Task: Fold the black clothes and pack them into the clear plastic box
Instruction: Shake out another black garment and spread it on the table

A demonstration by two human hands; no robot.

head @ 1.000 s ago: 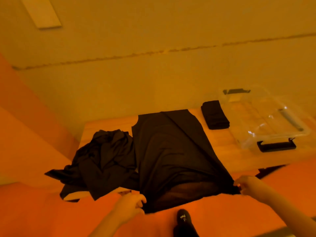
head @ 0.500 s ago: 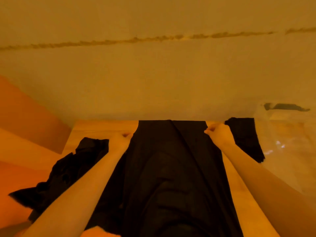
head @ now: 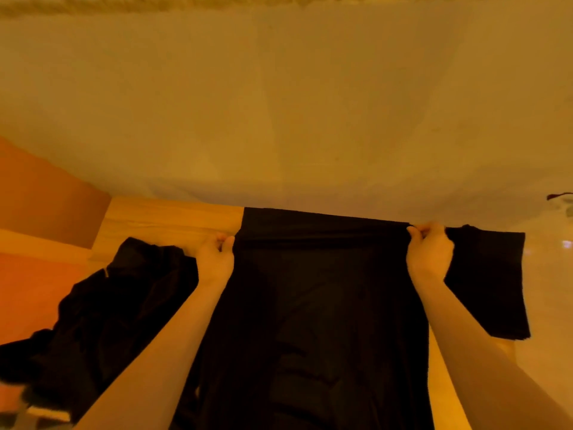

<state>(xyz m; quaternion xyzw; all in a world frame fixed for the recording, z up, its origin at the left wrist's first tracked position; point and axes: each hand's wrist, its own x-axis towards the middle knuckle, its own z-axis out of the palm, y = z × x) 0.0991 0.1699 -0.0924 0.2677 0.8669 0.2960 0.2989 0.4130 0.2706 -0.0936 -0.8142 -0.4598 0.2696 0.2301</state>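
A black garment (head: 316, 305) lies spread along the middle of the wooden table (head: 161, 218), folded over on itself. My left hand (head: 215, 257) pinches its far left corner and my right hand (head: 429, 251) pinches its far right corner, both near the table's back edge. A folded black piece (head: 490, 280) lies just right of my right hand. The clear plastic box (head: 558, 243) is only faintly visible at the right border.
A crumpled heap of black clothes (head: 102, 311) sits on the table's left side. A pale wall (head: 279, 119) rises directly behind the table. Orange floor (head: 40, 193) shows at the left.
Both hands carried the garment's near hem from the front edge to the far edge, folding it over. Since half a second ago the view has closed in and the hands have spread apart.
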